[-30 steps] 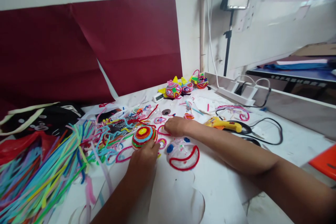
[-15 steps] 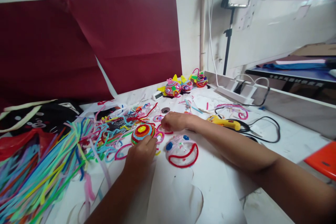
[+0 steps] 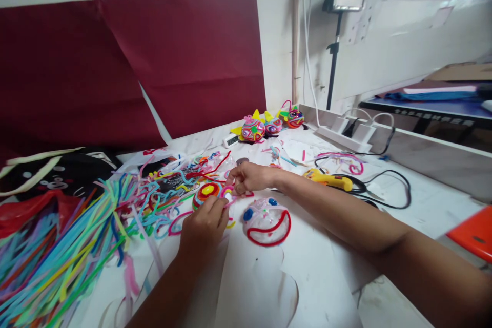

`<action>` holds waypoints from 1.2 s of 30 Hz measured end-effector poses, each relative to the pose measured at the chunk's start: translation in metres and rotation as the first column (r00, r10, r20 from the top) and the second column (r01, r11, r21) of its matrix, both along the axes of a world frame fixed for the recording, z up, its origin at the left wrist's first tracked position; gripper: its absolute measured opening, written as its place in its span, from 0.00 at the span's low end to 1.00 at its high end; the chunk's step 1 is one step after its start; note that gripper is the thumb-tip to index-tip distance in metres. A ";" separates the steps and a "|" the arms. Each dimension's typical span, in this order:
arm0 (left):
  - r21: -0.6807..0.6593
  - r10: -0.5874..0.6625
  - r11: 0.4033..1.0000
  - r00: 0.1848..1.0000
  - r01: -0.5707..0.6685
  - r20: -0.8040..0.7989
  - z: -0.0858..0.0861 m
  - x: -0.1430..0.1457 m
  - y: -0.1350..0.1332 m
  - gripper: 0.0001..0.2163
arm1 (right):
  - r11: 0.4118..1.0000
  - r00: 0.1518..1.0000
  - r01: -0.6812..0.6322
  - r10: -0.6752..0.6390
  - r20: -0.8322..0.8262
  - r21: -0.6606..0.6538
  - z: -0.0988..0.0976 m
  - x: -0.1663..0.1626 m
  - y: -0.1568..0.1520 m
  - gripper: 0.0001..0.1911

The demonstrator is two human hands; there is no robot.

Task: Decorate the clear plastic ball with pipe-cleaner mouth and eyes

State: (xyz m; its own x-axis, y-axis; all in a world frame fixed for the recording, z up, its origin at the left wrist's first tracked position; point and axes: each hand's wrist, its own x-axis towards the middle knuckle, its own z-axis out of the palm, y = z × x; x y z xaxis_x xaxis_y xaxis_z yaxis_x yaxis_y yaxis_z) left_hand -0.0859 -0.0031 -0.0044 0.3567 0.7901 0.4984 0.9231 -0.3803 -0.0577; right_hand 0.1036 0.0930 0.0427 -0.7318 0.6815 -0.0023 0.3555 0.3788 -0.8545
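Note:
My left hand (image 3: 205, 223) is closed, its fingertips pinching a small curled pink pipe cleaner (image 3: 227, 190). My right hand (image 3: 251, 177) meets it from the right, thumb and fingers bent against the same pink curl. Just behind my left fingers sits a round piece coiled in red, yellow and green pipe cleaner (image 3: 203, 193), partly covered. In front of my right hand a clear plastic shell (image 3: 268, 221) lies on white paper, with two blue coils and a red mouth-shaped outline. A pink loop (image 3: 179, 223) lies left of my left hand.
Many loose pipe cleaners (image 3: 77, 251) spread over the left side. A yellow glue gun (image 3: 328, 179) with a black cable lies right of my right forearm. Several decorated fish figures (image 3: 253, 129) stand at the back, near a power strip (image 3: 348, 136). An orange stool (image 3: 474, 233) is at right.
My right hand has moved left and slightly down until its fingers meet the pink curl by my left fingertips. The curl has shifted a little left and up. The plastic shell stays put.

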 end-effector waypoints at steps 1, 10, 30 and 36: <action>0.008 -0.009 1.000 0.998 0.008 0.057 0.001 0.001 0.000 0.12 | 1.000 1.000 0.008 -0.009 -0.023 -0.025 0.000 0.000 0.000 0.10; -0.266 0.218 0.963 0.698 -0.041 0.683 0.013 0.009 0.003 0.18 | 0.993 0.993 0.005 -0.019 -0.116 -0.119 0.005 0.002 -0.002 0.10; -0.566 0.447 0.757 0.374 0.326 0.813 0.015 0.010 0.005 0.17 | 0.989 0.983 -0.012 -0.016 -0.183 -0.150 0.000 0.001 0.001 0.10; -0.555 0.424 0.765 0.394 0.325 0.815 0.010 0.007 0.006 0.17 | 0.994 0.986 -0.009 -0.009 -0.167 -0.107 -0.005 0.002 0.006 0.11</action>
